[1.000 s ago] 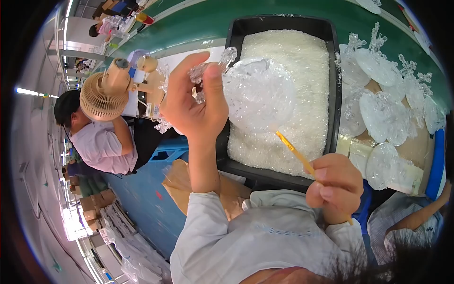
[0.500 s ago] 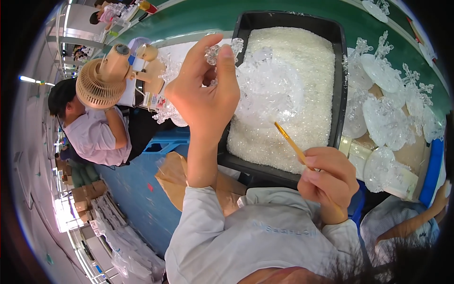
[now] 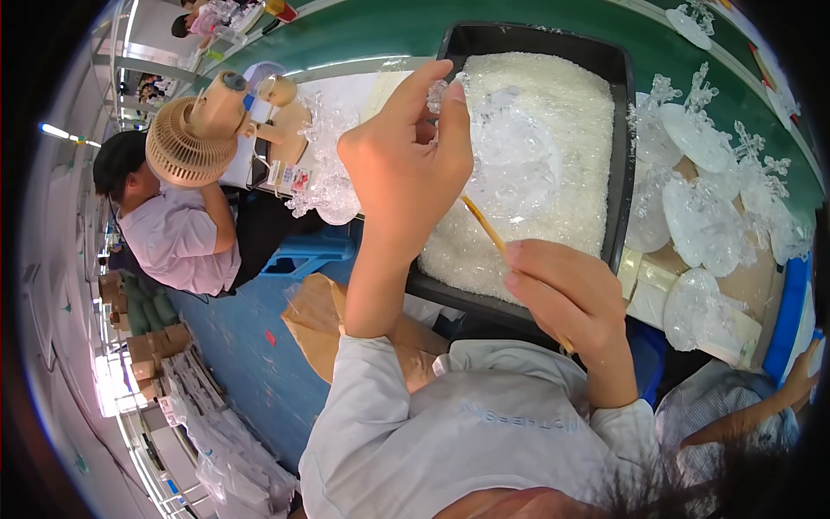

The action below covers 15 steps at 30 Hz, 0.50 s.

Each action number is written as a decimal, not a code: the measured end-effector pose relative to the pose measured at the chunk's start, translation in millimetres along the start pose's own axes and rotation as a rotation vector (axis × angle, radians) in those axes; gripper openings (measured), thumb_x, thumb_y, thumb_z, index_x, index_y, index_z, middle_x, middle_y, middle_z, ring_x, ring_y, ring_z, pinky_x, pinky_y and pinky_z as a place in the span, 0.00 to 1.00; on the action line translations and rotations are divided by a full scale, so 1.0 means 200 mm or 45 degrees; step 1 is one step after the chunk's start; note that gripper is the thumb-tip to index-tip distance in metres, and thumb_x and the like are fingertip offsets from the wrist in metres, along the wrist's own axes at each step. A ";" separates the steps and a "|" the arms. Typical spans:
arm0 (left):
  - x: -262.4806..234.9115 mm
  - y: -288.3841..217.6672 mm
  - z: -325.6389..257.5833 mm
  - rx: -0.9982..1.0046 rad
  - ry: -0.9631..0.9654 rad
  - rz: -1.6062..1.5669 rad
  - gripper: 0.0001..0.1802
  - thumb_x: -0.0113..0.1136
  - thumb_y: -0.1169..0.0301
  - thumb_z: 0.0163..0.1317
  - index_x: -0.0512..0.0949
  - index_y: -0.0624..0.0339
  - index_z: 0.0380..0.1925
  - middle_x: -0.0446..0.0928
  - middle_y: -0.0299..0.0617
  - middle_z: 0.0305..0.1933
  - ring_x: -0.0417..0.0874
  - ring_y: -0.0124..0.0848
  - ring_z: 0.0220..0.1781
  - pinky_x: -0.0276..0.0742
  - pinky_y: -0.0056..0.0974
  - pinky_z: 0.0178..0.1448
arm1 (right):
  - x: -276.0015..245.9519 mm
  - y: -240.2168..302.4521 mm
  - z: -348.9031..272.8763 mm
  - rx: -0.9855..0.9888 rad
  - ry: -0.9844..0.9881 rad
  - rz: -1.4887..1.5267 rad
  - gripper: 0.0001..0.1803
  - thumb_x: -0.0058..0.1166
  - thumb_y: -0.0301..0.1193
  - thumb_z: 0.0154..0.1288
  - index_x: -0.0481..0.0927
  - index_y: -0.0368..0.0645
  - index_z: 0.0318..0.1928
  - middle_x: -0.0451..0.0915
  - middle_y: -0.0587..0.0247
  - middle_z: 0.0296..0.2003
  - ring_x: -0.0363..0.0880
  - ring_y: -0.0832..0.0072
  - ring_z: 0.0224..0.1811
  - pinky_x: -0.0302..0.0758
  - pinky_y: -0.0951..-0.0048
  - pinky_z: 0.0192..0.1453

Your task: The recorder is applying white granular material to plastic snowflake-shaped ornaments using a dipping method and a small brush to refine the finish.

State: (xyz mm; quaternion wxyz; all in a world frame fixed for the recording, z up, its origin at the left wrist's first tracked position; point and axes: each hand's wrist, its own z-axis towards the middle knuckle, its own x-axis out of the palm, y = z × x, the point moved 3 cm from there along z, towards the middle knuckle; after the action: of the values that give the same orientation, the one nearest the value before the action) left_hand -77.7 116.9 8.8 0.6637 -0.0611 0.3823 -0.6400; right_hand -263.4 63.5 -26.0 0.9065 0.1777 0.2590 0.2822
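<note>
Nearest the camera, the right hand (image 3: 566, 298) is clenched around a thin yellow-orange stick (image 3: 484, 223), pinched low on its shaft so that the free end slants up and to the left toward the work. Just beyond it the left hand (image 3: 406, 164) is raised over the black tray (image 3: 618, 156), its fingers closed on the rim of a clear plastic ornament (image 3: 510, 160), a round see-through piece with frilly, snowflake-like edges, held up above the bed of white granules (image 3: 553, 95) that fills the tray. The stick's tip comes close to the ornament's lower edge; whether it touches cannot be told. The piece looks very light and thin, stiff rather than floppy, with a smooth surface that could slip and fine points that could well snap, so the rim grip between fingertips and thumb seems the safest hold, away from the delicate spikes. Farther right, more clear snowflake pieces (image 3: 705, 208) lie spread on the green table (image 3: 380, 35). To the far left, a seated person (image 3: 177, 233) works beside a small beige fan (image 3: 186, 143).
</note>
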 end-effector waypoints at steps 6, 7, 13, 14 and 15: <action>-0.01 -0.04 0.00 0.046 -0.009 0.084 0.11 0.67 0.71 0.61 0.85 0.63 0.42 0.67 0.25 0.14 0.64 0.11 0.17 0.56 0.23 0.22 | 0.00 0.00 -0.04 -0.011 -0.094 0.011 0.14 0.64 0.15 0.44 0.81 0.35 0.35 0.83 0.51 0.37 0.86 0.57 0.36 0.84 0.66 0.37; -0.01 -0.04 0.00 0.052 -0.008 0.080 0.11 0.67 0.71 0.61 0.85 0.63 0.42 0.67 0.25 0.14 0.64 0.11 0.17 0.56 0.23 0.22 | 0.00 0.00 -0.03 -0.041 -0.093 0.005 0.14 0.64 0.14 0.44 0.81 0.35 0.35 0.83 0.51 0.36 0.85 0.58 0.36 0.84 0.66 0.37; 0.00 -0.04 -0.02 0.016 0.018 0.053 0.11 0.67 0.71 0.62 0.85 0.63 0.43 0.66 0.25 0.14 0.63 0.11 0.17 0.55 0.23 0.22 | 0.02 -0.01 -0.03 -0.058 -0.071 0.000 0.15 0.63 0.13 0.43 0.81 0.34 0.36 0.83 0.51 0.36 0.85 0.58 0.36 0.84 0.68 0.37; 0.00 -0.05 -0.01 0.026 0.020 0.075 0.11 0.67 0.71 0.62 0.85 0.63 0.43 0.66 0.25 0.14 0.63 0.11 0.17 0.55 0.23 0.22 | 0.01 -0.01 -0.02 -0.062 -0.079 -0.008 0.15 0.63 0.13 0.43 0.81 0.34 0.36 0.83 0.51 0.36 0.85 0.58 0.36 0.84 0.68 0.37; 0.00 -0.06 -0.01 0.036 0.022 0.098 0.11 0.67 0.70 0.62 0.85 0.63 0.42 0.66 0.25 0.14 0.63 0.11 0.18 0.55 0.23 0.22 | 0.00 -0.01 -0.01 -0.053 -0.046 -0.003 0.15 0.63 0.14 0.44 0.81 0.34 0.36 0.83 0.51 0.36 0.85 0.58 0.35 0.84 0.67 0.36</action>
State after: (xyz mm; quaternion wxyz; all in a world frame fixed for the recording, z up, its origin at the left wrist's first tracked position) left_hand -88.0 116.3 14.4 0.6853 -0.0313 0.3810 -0.6199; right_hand -265.1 62.8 -28.5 0.9149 0.1637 0.2367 0.2832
